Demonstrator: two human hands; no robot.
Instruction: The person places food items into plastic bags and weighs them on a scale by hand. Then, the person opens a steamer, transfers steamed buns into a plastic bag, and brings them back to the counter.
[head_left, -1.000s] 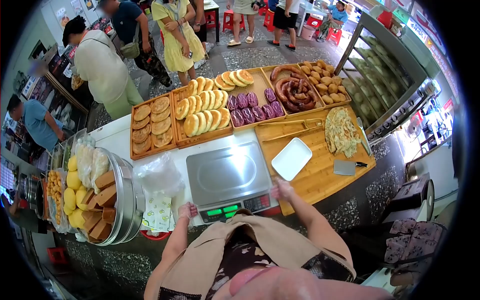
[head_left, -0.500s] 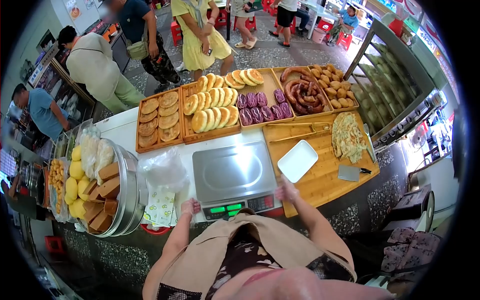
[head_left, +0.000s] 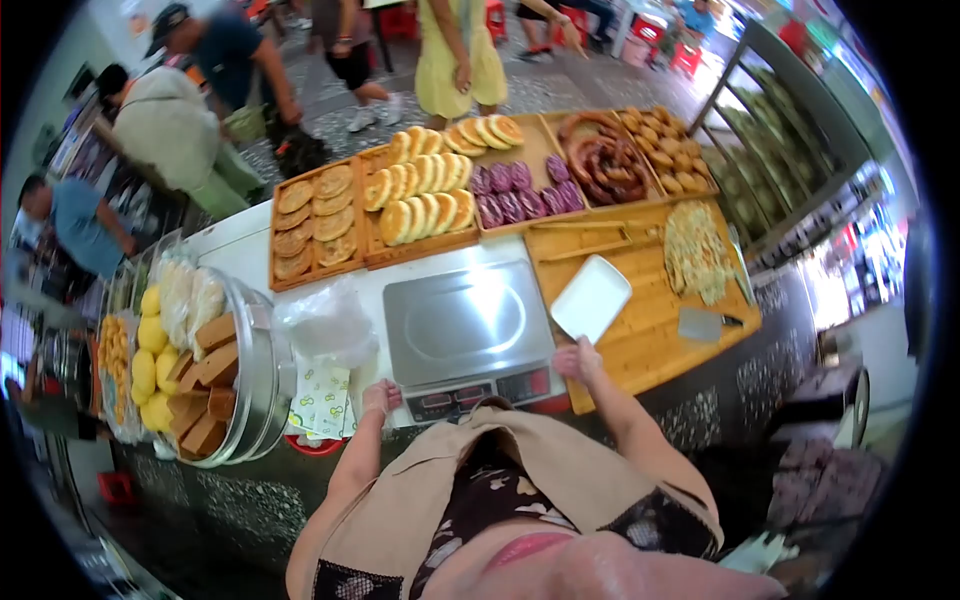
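Observation:
My left hand (head_left: 382,397) is at the front left corner of the digital scale (head_left: 455,330), with its fingers curled in. My right hand (head_left: 577,360) is by the scale's front right corner, just below a white rectangular dish (head_left: 592,300), also with bent fingers. Both hands seem to wear thin clear gloves; whether anything is inside the fingers is hidden. Bare steel shows across the scale's plate, and its display is dim. The dish lies on a wooden board (head_left: 640,350) beside wooden tongs (head_left: 590,240), a sliced flatbread (head_left: 697,255) and a cleaver (head_left: 703,323).
Behind the scale stand wooden trays of flat cakes (head_left: 333,217), pale buns (head_left: 425,215), purple rolls (head_left: 512,207), coiled sausage (head_left: 605,165) and brown balls (head_left: 668,150). Left are plastic bags (head_left: 330,325) and a steamer (head_left: 262,390) with brown cake blocks. Several people (head_left: 455,60) stand beyond.
Both hands have shifted slightly up in the view, staying beside the scale. Its green display has gone dim. In the background, the person in yellow moved right and another person appears left of them.

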